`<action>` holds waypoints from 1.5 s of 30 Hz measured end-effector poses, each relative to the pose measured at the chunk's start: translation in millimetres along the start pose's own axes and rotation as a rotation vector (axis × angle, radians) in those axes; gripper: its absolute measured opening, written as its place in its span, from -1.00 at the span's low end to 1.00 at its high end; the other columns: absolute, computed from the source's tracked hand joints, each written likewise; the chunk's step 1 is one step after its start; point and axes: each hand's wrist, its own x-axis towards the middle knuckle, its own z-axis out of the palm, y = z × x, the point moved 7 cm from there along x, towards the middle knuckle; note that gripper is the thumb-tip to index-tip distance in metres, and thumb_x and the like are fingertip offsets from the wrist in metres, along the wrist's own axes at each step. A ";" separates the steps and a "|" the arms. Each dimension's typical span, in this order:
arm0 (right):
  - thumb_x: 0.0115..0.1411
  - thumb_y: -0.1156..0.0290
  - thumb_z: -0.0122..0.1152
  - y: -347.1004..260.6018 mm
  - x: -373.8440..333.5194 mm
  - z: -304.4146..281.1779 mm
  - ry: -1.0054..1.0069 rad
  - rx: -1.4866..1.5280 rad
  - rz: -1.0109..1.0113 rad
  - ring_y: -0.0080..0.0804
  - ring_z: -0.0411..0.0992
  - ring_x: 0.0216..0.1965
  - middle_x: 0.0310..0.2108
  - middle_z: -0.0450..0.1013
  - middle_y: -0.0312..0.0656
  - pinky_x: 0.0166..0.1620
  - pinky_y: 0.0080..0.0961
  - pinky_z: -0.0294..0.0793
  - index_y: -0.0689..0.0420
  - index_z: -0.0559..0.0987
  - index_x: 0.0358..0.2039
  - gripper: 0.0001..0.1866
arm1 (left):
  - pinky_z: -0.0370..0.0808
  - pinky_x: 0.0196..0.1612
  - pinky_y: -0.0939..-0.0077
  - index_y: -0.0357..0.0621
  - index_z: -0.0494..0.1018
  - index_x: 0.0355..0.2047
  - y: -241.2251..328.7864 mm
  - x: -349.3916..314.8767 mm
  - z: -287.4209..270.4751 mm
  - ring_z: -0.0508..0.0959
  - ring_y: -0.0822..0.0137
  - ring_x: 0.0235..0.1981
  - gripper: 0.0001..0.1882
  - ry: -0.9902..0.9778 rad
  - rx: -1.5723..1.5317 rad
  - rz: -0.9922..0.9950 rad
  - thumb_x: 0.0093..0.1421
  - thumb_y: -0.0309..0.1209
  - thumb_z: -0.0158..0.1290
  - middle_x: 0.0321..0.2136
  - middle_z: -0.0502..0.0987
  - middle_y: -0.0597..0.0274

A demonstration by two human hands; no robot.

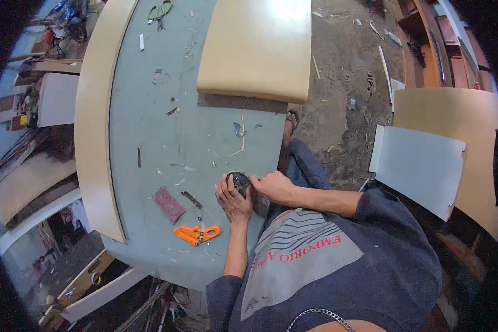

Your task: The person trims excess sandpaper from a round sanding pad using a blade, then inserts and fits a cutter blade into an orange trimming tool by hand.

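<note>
A black, round, disc-like object [240,181] with a thin yellowish rim stands near the right edge of the grey-green table; its exact kind is not clear. My left hand [234,200] wraps round its left and near side. At its right rim my right hand [275,188] is closed, thumb and fingers pressed together; whatever lies between the fingertips is hidden. Left of my hands lie a dark flat strip [192,200], a reddish-purple abrasive pad [169,205] and an orange plastic tool [196,235] with small dark bits on it.
A cream panel [254,52] covers the far right of the table [149,138]. One long pale board [97,122] runs along the left edge. Green-handled scissors [160,12] and scraps lie about. White [418,166] and tan [448,110] panels lean at the right.
</note>
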 end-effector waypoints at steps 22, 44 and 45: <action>0.04 0.33 0.18 11.4 17.9 -4.5 0.056 0.026 0.018 -0.06 0.51 -0.62 -0.66 0.48 -0.06 -0.58 -0.19 0.45 0.20 0.36 -0.22 -0.66 | 0.05 0.31 -0.08 -0.20 0.07 0.24 0.3 -1.0 -2.2 0.13 -0.11 0.25 -0.25 -0.024 -0.004 -0.010 0.16 -0.10 0.09 0.22 0.15 -0.03; 0.05 0.43 0.17 -3.8 18.9 -4.1 -0.057 0.067 -0.003 0.01 0.55 -0.50 -0.38 0.52 0.07 -0.50 -0.16 0.51 0.31 0.31 -0.19 -0.64 | 0.09 0.29 -0.12 -0.15 0.09 0.24 -0.1 2.0 -0.2 0.17 -0.07 0.22 -0.27 -0.014 -0.045 0.018 0.19 -0.05 0.06 0.20 0.16 -0.03; 0.04 0.44 0.19 -5.4 16.2 -3.0 -0.051 0.057 0.001 0.00 0.55 -0.50 -0.41 0.52 0.05 -0.50 -0.17 0.51 0.31 0.31 -0.20 -0.64 | 0.09 0.29 -0.12 -0.15 0.09 0.24 -0.7 1.9 -0.1 0.17 -0.07 0.22 -0.27 -0.019 -0.044 0.017 0.19 -0.05 0.06 0.20 0.16 -0.03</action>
